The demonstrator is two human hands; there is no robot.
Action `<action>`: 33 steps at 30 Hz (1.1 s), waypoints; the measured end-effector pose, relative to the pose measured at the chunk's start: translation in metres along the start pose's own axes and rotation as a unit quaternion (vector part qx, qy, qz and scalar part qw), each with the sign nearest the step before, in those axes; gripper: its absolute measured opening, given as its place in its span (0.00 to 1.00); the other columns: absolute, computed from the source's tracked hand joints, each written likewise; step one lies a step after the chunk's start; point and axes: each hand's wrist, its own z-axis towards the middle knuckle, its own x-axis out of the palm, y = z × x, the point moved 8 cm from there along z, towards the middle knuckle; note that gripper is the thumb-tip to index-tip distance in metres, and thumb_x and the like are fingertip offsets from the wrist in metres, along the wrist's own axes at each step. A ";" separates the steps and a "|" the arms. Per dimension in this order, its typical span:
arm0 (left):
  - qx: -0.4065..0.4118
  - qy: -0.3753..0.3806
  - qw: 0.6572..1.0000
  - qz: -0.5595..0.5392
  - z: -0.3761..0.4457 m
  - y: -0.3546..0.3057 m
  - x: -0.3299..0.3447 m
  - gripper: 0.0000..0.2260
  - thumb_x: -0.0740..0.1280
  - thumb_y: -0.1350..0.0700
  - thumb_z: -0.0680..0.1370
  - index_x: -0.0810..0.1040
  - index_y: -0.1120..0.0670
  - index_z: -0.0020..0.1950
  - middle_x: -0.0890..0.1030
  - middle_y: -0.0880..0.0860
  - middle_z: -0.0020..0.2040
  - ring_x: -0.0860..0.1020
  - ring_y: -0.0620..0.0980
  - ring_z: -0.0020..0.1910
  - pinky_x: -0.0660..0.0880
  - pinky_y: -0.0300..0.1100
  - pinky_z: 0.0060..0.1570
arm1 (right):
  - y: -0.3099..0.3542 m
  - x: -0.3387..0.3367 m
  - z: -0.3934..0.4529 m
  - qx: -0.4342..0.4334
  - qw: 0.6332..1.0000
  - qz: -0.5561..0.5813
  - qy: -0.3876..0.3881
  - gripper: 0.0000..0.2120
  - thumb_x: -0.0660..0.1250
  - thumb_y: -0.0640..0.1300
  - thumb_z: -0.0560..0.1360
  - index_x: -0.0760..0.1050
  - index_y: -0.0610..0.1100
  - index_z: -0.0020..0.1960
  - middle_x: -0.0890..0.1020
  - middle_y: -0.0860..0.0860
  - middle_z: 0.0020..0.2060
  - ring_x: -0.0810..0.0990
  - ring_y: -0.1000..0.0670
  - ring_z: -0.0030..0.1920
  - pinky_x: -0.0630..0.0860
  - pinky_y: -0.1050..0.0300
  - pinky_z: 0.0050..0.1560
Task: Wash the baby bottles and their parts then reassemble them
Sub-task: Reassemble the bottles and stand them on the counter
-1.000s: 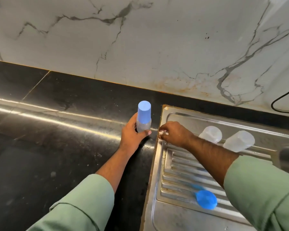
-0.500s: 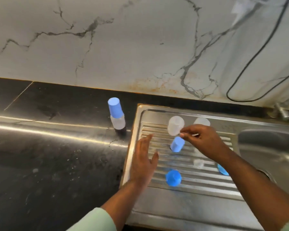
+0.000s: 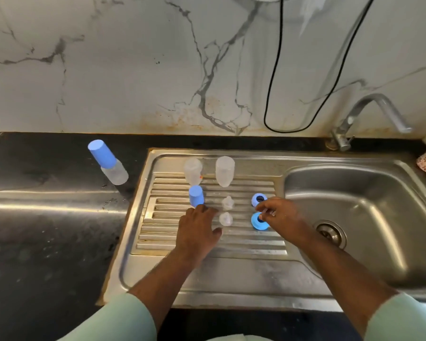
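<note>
A steel sink [image 3: 268, 279] sits in a black counter [image 3: 47, 242], its ribbed drainboard [image 3: 158, 232] left of the basin [image 3: 369, 217], a tap [image 3: 369, 114] behind. One capped bottle [image 3: 108, 163] stands on the counter, left of the sink. Two clear bottles [image 3: 193, 169] [image 3: 224, 170] stand at the back of the drainboard, a blue cap [image 3: 196, 195] in front of the left one. The left hand [image 3: 197, 232] hovers palm down, fingers relaxed, holding nothing, fingertips just beside the cap. The right hand [image 3: 278, 215] has its fingers curled together; whether they pinch anything I cannot tell. Beside it lie two blue rings [image 3: 258, 199] [image 3: 257, 221] and two clear teats [image 3: 228, 202] [image 3: 225, 219].
</note>
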 end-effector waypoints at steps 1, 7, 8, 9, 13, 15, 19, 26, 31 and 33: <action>0.002 0.004 1.000 -0.006 0.001 -0.009 0.005 0.22 0.68 0.47 0.76 0.73 0.46 0.70 0.76 0.49 0.64 0.73 0.53 0.62 0.69 0.46 0.60 | -0.007 0.002 0.000 -0.003 1.000 -0.011 0.010 0.10 0.70 0.36 0.74 0.83 0.44 0.52 0.82 0.49 0.51 0.78 0.57 0.43 0.71 0.69 0.49; -0.095 0.007 0.988 -0.119 0.018 -0.024 0.036 0.21 0.70 0.50 0.76 0.74 0.52 0.68 0.80 0.53 0.61 0.76 0.55 0.62 0.73 0.47 0.59 | -0.027 0.021 0.002 -0.038 0.983 -0.165 0.071 0.23 0.68 0.44 0.76 0.72 0.52 0.69 0.71 0.53 0.67 0.72 0.50 0.64 0.68 0.56 0.64; -0.118 0.003 0.983 -0.141 0.018 -0.025 0.040 0.19 0.70 0.50 0.77 0.75 0.52 0.67 0.80 0.53 0.61 0.77 0.55 0.62 0.74 0.47 0.59 | -0.030 0.025 0.002 -0.035 0.980 -0.178 0.080 0.25 0.68 0.46 0.76 0.69 0.52 0.72 0.69 0.53 0.68 0.71 0.49 0.66 0.68 0.55 0.65; -0.137 0.000 0.979 -0.151 0.018 -0.024 0.042 0.18 0.69 0.51 0.78 0.76 0.53 0.66 0.80 0.52 0.61 0.77 0.55 0.61 0.73 0.46 0.58 | -0.034 0.030 0.002 -0.028 0.981 -0.173 0.084 0.26 0.69 0.48 0.76 0.68 0.51 0.73 0.69 0.52 0.68 0.71 0.48 0.66 0.69 0.53 0.66; -0.155 -0.026 0.978 -0.138 0.016 -0.024 0.042 0.11 0.66 0.52 0.79 0.80 0.56 0.58 0.81 0.55 0.56 0.78 0.56 0.57 0.75 0.47 0.54 | -0.039 0.039 -0.002 -0.017 0.990 -0.124 0.065 0.27 0.72 0.46 0.75 0.68 0.46 0.72 0.68 0.48 0.66 0.72 0.46 0.64 0.70 0.51 0.65; -0.159 -0.050 0.972 -0.163 0.011 -0.024 0.037 0.10 0.67 0.52 0.78 0.80 0.56 0.55 0.81 0.54 0.54 0.79 0.55 0.54 0.74 0.44 0.48 | -0.038 0.037 -0.006 -0.020 0.989 -0.134 0.061 0.24 0.70 0.44 0.75 0.70 0.45 0.69 0.70 0.47 0.66 0.72 0.45 0.63 0.71 0.51 0.64; -0.123 -0.211 0.918 -0.313 -0.008 -0.031 -0.017 0.09 0.71 0.52 0.78 0.79 0.55 0.53 0.82 0.50 0.47 0.81 0.48 0.48 0.72 0.36 0.42 | -0.019 0.021 -0.016 -0.045 0.991 -0.127 0.019 0.22 0.70 0.46 0.75 0.72 0.47 0.67 0.74 0.49 0.63 0.73 0.46 0.63 0.72 0.52 0.60; -0.066 0.009 0.985 -0.160 -0.003 -0.036 -0.007 0.05 0.68 0.52 0.77 0.75 0.52 0.49 0.82 0.52 0.48 0.82 0.55 0.50 0.80 0.48 0.49 | 0.037 -0.035 -0.038 -0.109 0.983 -0.085 -0.116 0.18 0.69 0.44 0.77 0.73 0.45 0.66 0.70 0.49 0.61 0.74 0.53 0.55 0.72 0.60 0.50; -0.077 -0.029 0.966 -0.244 -0.012 -0.025 -0.005 0.12 0.77 0.56 0.70 0.74 0.52 0.44 0.76 0.46 0.37 0.75 0.45 0.37 0.69 0.35 0.37 | 0.019 -0.005 -0.044 -0.016 0.991 -0.136 -0.006 0.22 0.69 0.46 0.76 0.72 0.49 0.69 0.71 0.52 0.63 0.75 0.49 0.60 0.68 0.61 0.55; -0.091 -0.045 0.926 -0.363 -0.014 -0.020 -0.015 0.15 0.80 0.62 0.65 0.76 0.54 0.43 0.75 0.45 0.35 0.73 0.43 0.34 0.73 0.36 0.37 | 0.042 -0.012 -0.049 -0.066 0.994 -0.074 -0.054 0.24 0.72 0.46 0.74 0.73 0.51 0.69 0.71 0.56 0.59 0.75 0.54 0.57 0.68 0.64 0.56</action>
